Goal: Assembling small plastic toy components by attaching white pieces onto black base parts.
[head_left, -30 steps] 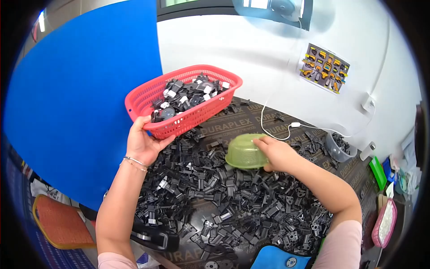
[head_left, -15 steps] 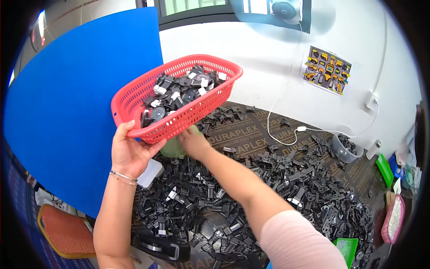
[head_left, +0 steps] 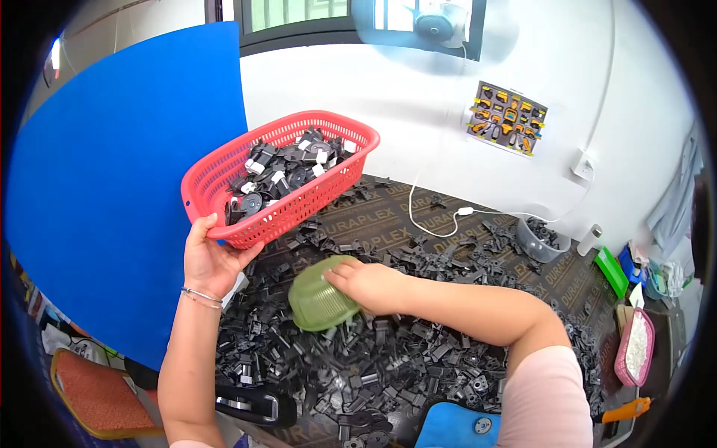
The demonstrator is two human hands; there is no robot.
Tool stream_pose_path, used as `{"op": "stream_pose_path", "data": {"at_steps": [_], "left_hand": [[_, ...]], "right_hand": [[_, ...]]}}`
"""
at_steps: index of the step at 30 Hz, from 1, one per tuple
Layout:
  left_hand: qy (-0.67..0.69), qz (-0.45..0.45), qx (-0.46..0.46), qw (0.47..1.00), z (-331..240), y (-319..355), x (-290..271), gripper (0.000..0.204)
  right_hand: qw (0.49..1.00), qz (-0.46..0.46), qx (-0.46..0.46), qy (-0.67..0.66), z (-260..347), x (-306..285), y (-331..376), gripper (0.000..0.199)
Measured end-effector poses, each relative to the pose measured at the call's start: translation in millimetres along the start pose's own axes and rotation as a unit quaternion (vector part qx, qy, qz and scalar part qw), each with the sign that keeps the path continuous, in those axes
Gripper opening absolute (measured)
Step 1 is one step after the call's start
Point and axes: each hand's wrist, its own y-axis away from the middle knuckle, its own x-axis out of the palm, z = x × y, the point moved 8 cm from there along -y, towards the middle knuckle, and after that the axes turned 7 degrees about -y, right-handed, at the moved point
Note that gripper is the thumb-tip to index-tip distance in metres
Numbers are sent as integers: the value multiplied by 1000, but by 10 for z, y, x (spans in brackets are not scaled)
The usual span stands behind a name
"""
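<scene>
My left hand (head_left: 211,257) grips the near corner of a red plastic basket (head_left: 310,211), thumb on the rim, and holds it up above the table. Inside the basket lie black plastic parts (head_left: 297,168), some with white pieces. Closer to me, my right hand (head_left: 372,287) holds a translucent green bowl (head_left: 315,297) by its underside. The bowl is tipped over above a wide heap of black parts (head_left: 441,366), and blurred parts show just beneath it. The bowl's inside is hidden from me.
A clear tub of black parts (head_left: 541,240) stands at the right back, near a green tray (head_left: 612,272). Further right is a pink basket with white pieces (head_left: 637,347). A white cable (head_left: 441,234) crosses the far table. A blue panel (head_left: 127,187) rises at the left; a black tape dispenser (head_left: 258,407) sits in front.
My right hand has drawn the green bowl out from below the red basket, toward me, and turned it over above the heap. My left hand keeps the basket raised. The view has shifted right.
</scene>
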Motion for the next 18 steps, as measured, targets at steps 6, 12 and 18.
{"op": "stream_pose_path", "data": {"at_steps": [6, 12, 18], "left_hand": [[-3, 1, 15, 1000, 28, 49, -125, 53], [14, 12, 25, 1000, 52, 59, -142, 53], [25, 24, 6, 999, 298, -98, -104, 54]], "right_hand": [[1000, 19, 16, -2, 207, -334, 488, 79], [972, -156, 93, 147, -863, -236, -403, 61], [953, -162, 243, 88, -2082, 767, -1172, 48]]}}
